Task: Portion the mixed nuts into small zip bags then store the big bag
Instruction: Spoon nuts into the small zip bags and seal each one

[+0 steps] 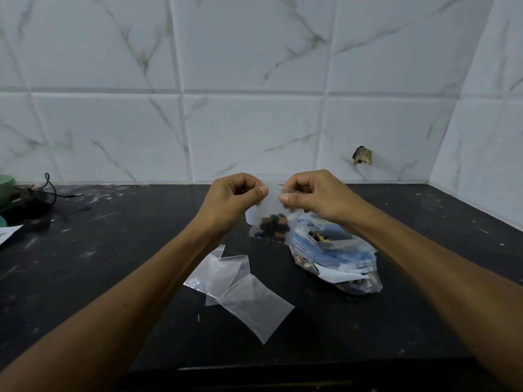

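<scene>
Both hands, left hand [236,195] and right hand [310,193], pinch the small bag [270,219] by its top strip, nuts [274,226] hanging below, seal running hand to hand.

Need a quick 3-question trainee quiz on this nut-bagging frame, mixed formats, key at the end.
1. True or false: both hands pinch the top edge of the small zip bag that holds nuts.
2. Where does the big bag lie? A) on the counter below the right hand B) at the counter's far left end C) in the left hand
3. Fill in: the empty small bags lie flat on the black ____.

Key: 1 true; 2 A; 3 counter.
</scene>
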### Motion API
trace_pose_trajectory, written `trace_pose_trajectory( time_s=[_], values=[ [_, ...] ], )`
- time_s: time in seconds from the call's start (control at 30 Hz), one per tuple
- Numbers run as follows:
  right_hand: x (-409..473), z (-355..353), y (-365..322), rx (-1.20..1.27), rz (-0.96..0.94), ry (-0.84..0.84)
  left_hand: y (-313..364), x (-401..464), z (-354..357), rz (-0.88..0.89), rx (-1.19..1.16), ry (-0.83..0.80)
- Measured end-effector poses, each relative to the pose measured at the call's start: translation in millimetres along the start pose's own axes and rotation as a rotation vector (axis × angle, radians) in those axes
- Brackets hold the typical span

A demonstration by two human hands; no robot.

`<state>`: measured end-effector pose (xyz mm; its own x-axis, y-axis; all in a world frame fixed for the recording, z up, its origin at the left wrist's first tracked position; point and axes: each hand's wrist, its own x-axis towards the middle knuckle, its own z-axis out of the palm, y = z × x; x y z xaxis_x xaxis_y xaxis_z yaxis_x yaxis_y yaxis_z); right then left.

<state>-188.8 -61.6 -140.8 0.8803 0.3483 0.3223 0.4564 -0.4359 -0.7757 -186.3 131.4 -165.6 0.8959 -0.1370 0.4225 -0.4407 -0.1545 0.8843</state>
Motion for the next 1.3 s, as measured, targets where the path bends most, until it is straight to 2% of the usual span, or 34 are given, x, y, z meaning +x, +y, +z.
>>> trace_pose_trajectory(
  time_s=[0.23, 0.43, 0.57, 0.9, 1.17, 1.3],
  values=[
    [-1, 4, -1, 0.014, -0.001, -0.008, 0, -3, 1, -0.022, 0.013, -0.070],
    [1, 8, -1, -0.034, -0.003, -0.013, -2, -3, 2, 0.011, 0.092, -0.033],
    [3, 11, 0, -0.120, -0.023, -0.006, -7, -4, 2, -0.002, 0.088, -0.067],
    [6, 19, 2, -0.133, 0.039, -0.018, -14, -4, -2, 0.050, 0.191, -0.060],
    [4, 17, 4, -0.224, -0.002, 0.020, -17, -3, -2, 0.011, 0.138, -0.080],
    [4, 20, 6, -0.229, 0.013, -0.040, -23, -6, -2, 0.008, 0.160, -0.093]
  ],
)
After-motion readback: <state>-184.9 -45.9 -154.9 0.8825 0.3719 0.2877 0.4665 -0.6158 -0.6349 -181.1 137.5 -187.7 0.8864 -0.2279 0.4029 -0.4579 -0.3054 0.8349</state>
